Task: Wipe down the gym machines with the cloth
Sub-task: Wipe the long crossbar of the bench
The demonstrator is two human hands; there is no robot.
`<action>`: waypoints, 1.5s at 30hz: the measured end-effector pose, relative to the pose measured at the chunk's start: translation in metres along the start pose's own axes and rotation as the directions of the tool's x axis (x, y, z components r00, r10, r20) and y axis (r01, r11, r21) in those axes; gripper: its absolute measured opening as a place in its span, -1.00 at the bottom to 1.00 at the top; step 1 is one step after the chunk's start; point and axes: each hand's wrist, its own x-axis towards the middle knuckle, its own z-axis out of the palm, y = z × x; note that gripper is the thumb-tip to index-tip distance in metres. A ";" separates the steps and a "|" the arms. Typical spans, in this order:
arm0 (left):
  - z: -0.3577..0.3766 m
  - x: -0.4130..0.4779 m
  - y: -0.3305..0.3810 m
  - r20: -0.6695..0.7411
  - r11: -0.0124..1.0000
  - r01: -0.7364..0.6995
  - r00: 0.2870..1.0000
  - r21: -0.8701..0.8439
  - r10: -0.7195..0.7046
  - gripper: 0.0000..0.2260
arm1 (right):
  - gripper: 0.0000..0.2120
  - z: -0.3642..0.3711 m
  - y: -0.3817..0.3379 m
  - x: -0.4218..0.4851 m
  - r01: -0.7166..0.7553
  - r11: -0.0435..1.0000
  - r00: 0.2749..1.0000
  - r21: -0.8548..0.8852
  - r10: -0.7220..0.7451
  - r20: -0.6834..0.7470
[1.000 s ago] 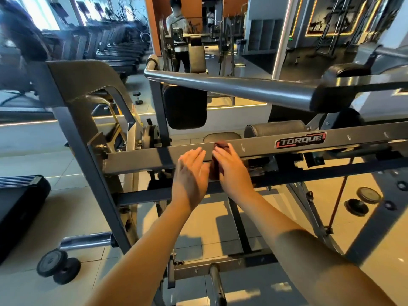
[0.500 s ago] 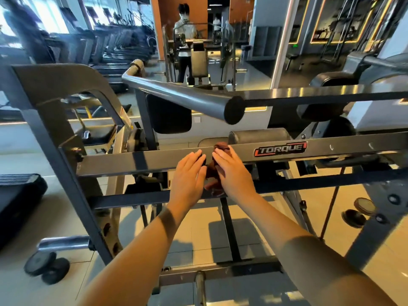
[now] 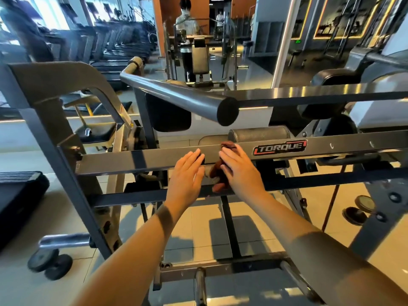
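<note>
A grey gym machine with a TORQUE label has a horizontal crossbar (image 3: pixel 136 161) running across the middle of the view. A dark red cloth (image 3: pixel 217 173) lies against the crossbar, partly hidden. My right hand (image 3: pixel 239 171) presses the cloth onto the bar with straight fingers. Just to its left, my left hand (image 3: pixel 187 176) lies flat with straight fingers at the same bar, holding nothing.
A thick round bar (image 3: pixel 176 94) juts toward me above the hands. Black pads (image 3: pixel 258 133) sit behind the crossbar. A dumbbell (image 3: pixel 49 262) lies on the tiled floor at lower left, weight plates (image 3: pixel 358 209) at right. A person (image 3: pixel 187 29) stands far back.
The view has shifted, so the machine sits slightly further right in frame. Both hands stay on the crossbar with the cloth under the right hand, and have spread slightly apart.
</note>
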 end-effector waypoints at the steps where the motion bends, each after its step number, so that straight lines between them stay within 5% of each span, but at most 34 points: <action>1: 0.001 0.000 -0.001 -0.001 1.000 -0.007 1.000 0.008 0.007 -0.57 | -0.57 -0.003 0.004 -0.001 -0.080 0.997 0.996 0.024 0.081 -0.043; 4: 0.003 0.000 -0.001 -0.014 1.000 -0.006 1.000 0.012 0.006 -0.57 | -0.57 0.004 -0.014 -0.005 -0.222 0.972 0.962 0.083 0.232 -0.145; 11: 0.001 0.000 -0.007 0.011 0.998 -0.061 0.998 0.035 0.061 -0.53 | -0.55 0.020 -0.022 -0.012 0.027 1.000 0.999 0.011 -0.027 -0.038; 16: 0.005 0.001 -0.008 -0.013 0.995 -0.073 0.997 0.068 0.074 -0.49 | -0.61 0.007 -0.016 -0.006 -0.288 0.953 0.924 0.095 0.302 -0.234; 23: 0.002 -0.001 -0.011 -0.003 0.995 -0.094 0.996 0.030 0.095 -0.47 | -0.60 0.015 -0.037 -0.007 -0.024 1.000 0.997 0.008 0.025 -0.068; 28: 0.005 0.000 -0.010 -0.008 0.998 -0.062 0.998 0.016 0.062 -0.55 | -0.59 0.009 -0.026 0.005 -0.316 0.947 0.922 0.054 0.320 -0.219; 34: 0.003 0.000 -0.010 0.002 0.996 -0.078 0.997 -0.042 0.078 -0.54 | -0.59 0.032 -0.052 0.014 -0.037 0.998 0.997 0.046 0.040 -0.066; 42: 0.007 0.000 -0.008 -0.035 0.998 -0.070 0.997 -0.003 0.070 -0.57 | -0.61 0.021 -0.033 -0.011 -0.176 0.982 0.975 0.063 0.183 -0.130; 45: 0.006 -0.001 -0.005 -0.048 0.997 -0.079 0.996 -0.020 0.077 -0.52 | -0.62 0.029 -0.053 -0.008 -0.037 0.998 0.997 0.047 0.040 -0.064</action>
